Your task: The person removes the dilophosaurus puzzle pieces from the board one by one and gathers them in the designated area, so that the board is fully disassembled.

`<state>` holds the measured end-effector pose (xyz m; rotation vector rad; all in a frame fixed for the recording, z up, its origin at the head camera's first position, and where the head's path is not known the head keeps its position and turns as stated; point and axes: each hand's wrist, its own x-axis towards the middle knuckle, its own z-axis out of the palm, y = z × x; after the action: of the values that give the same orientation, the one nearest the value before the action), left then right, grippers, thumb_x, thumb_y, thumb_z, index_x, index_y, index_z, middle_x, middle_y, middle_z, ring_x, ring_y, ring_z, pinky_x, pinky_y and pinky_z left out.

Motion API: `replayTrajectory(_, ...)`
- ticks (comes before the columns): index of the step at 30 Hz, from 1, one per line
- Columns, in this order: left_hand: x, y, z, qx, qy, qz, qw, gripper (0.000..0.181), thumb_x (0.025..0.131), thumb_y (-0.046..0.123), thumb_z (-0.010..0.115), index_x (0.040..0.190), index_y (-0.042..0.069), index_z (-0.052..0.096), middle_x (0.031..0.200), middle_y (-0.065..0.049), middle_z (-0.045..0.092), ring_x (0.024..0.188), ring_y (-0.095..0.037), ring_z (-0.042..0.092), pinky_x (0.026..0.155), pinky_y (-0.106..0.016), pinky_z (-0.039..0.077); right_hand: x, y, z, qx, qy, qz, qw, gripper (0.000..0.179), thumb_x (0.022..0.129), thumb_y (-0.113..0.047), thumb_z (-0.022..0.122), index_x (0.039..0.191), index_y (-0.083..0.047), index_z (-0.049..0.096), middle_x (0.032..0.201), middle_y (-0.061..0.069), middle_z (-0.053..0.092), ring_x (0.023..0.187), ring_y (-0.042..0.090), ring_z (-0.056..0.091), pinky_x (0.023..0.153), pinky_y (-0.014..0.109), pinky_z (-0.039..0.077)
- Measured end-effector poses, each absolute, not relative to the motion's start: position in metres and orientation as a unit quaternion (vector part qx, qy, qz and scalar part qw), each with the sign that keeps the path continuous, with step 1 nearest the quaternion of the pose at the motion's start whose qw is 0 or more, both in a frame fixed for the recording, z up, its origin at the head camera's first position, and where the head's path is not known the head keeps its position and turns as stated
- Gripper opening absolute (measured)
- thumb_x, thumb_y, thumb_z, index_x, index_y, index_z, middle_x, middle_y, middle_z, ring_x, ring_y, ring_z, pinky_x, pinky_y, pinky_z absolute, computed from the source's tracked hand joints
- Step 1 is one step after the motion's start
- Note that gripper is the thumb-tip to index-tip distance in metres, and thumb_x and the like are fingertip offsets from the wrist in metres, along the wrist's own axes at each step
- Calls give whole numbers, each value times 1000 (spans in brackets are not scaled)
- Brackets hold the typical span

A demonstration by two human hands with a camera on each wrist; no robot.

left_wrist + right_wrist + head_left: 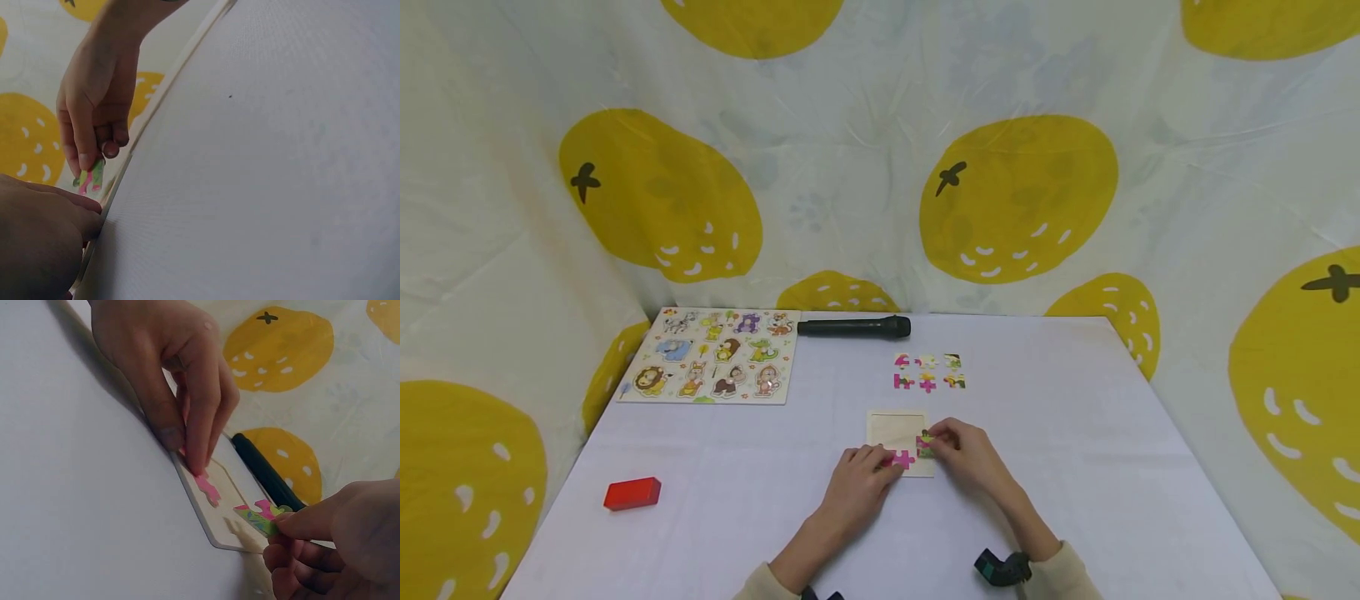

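My left hand (861, 487) rests at the lower left of a small wooden puzzle tray (896, 428). Its fingertips press on a pink jigsaw piece (904, 460) lying along the tray's bottom side, partly covered by the fingers. Between thumb and fingers, my right hand (972, 457) pinches a green and pink jigsaw piece (259, 519). The right wrist view shows that piece tilted and raised over the tray's right end. Several loose jigsaw pieces (928, 382) lie in two rows beyond the tray.
An animal puzzle board (700, 392) lies at the back left, beside a black microphone (853, 327). Toward the front left sits a red block (632, 493). A white cloth covers the table (1075, 467), and a fruit-patterned curtain hangs behind and on both sides.
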<state>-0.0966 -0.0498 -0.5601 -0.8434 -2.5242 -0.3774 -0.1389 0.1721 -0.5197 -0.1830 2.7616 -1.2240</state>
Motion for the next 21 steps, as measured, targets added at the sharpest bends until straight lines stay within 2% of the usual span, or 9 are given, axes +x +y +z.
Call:
replayTrajectory(5, -96, -50, -558, -302, -921, -139, 205, 16, 91, 24, 74, 106, 27, 79, 110, 5, 69, 106, -15, 64, 85, -35, 52, -149, 180, -518, -35, 912, -408, 41, 15, 92, -13, 71, 107, -12, 72, 85, -1, 67, 75, 12, 56, 64, 18, 48)
replayTrajectory(11, -95, -50, -558, -300, -925, -143, 185, 19, 92, 25, 73, 110, 26, 78, 112, 5, 69, 108, -15, 63, 88, -36, 52, -163, 194, -519, -5, 903, -429, 18, 20, 93, -16, 70, 110, -5, 69, 90, 6, 70, 73, 13, 60, 61, 17, 50)
replayTrajectory(21, -94, -50, -558, -300, -923, -144, 194, 17, 91, 22, 73, 108, 26, 78, 111, 4, 69, 108, -16, 63, 88, -36, 52, -186, 214, -525, 38, 905, -423, -1, 21, 95, -17, 68, 109, -1, 69, 92, 12, 72, 72, 15, 61, 60, 18, 50)
